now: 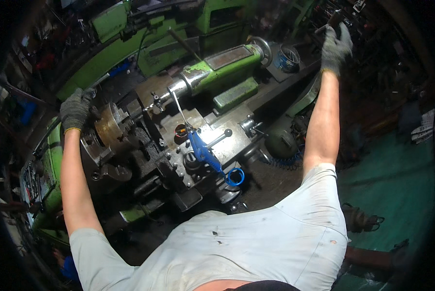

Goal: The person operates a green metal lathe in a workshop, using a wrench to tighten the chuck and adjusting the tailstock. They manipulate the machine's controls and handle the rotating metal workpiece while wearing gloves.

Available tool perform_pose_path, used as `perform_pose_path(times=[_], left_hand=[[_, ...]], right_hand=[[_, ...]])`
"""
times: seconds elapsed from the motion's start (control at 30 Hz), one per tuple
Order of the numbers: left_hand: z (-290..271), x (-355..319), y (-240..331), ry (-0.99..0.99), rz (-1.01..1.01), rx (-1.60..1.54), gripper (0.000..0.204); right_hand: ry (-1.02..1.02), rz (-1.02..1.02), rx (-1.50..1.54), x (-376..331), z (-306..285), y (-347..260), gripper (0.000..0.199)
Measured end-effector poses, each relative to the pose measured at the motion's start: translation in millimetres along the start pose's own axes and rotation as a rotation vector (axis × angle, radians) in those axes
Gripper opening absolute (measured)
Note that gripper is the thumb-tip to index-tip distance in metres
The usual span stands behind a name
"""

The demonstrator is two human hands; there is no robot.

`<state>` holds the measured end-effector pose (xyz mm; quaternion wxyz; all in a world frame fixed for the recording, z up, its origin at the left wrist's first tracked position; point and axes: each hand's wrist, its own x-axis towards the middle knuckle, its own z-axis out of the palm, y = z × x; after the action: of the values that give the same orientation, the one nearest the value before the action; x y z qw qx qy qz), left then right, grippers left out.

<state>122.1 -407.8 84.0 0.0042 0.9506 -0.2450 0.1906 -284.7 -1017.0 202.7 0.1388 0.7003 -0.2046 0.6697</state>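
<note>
The person leans over a green lathe (217, 65), both arms spread wide. The left hand (75, 109), in a grey knit glove, lies over the top rim of the chuck (110, 130) at the left end of the machine, fingers curled down onto it, probably to turn or steady it by hand; how firmly it grips cannot be told. The right hand (335, 46), gloved the same way, reaches to the far right and is clenched around a dark handle (335, 20) among the clutter there; what that handle belongs to is lost in shadow.

Between the arms sits the carriage (198, 140), a blue-handled air blow gun (205, 153) lying on it within easy reach, its thin metal nozzle pointing toward the tailstock (225, 65). A coiled blue hose (288, 162) hangs just right of the carriage.

A small round blue-and-white tin (288, 58) stands on the bench beyond the tailstock. At the far right edge hangs a pale printed sheet (423, 128), too small to make out.
</note>
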Motion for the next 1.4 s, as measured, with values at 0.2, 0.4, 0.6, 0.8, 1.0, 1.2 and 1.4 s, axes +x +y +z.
perform_pose_path(times=[0.2,0.4,0.6,0.8,1.0,1.2,1.4], left_hand=[[7,-8,-20,-0.079,-0.044,0.017,0.062],[10,-1,-26,0.055,0.063,-0.058,0.064],[37,34,-28,-0.116,0.150,-0.141,0.065],[153,136,-173,-0.023,0.347,-0.199,0.064],[169,170,-105,-0.101,0.462,-0.117,0.060],[158,150,-115,-0.019,0.285,-0.079,0.063],[138,128,-97,-0.065,0.232,-0.057,0.056]], right_hand=[[-0.044,0.424,0.238,-148,-83,-33,0.034],[-0.529,0.938,0.134,-338,-262,-128,0.031],[-0.828,0.936,-0.004,-392,-384,-239,0.028],[-0.792,0.772,-0.031,-336,-463,-276,0.025],[-0.565,0.934,-0.304,-293,-593,-314,0.024],[-0.119,0.811,-0.704,-221,-684,-279,0.024],[-0.746,0.833,-1.303,-176,-822,-133,0.034]])
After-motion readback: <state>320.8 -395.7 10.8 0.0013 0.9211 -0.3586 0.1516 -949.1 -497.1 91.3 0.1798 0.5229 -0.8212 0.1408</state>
